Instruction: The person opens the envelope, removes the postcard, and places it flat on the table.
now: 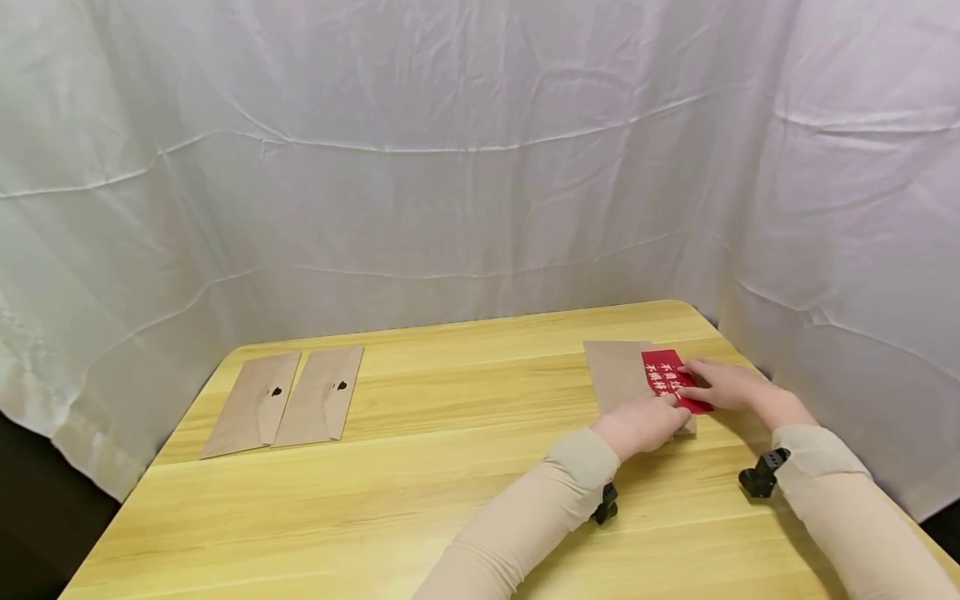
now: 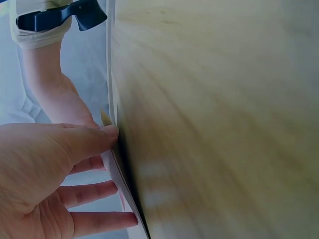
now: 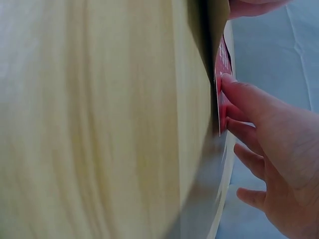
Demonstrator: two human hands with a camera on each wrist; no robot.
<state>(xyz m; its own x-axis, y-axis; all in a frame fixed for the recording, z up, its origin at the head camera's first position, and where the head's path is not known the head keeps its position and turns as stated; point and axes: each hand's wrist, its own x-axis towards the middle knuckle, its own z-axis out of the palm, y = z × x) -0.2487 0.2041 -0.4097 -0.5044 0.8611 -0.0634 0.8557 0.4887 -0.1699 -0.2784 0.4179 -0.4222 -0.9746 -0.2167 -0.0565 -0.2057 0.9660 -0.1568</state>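
On the table's right side lies a brown paper envelope (image 1: 618, 371), and a red card (image 1: 663, 375) with white characters lies over its right part. My right hand (image 1: 723, 385) pinches the card at its right edge; in the right wrist view, the thumb sits on the red card (image 3: 223, 99) with fingers behind it. At the envelope's near end, my left hand (image 1: 641, 423) grips the paper edge between thumb and fingers. That edge stands slightly off the table in the left wrist view. How far the card overlaps or enters the envelope is hidden by the hands.
Two closed brown envelopes, a left one (image 1: 251, 400) and a right one (image 1: 318, 396), lie side by side at the table's far left, each with a small dark mark. White curtains (image 1: 480, 167) hang behind and beside the wooden table (image 1: 420, 483).
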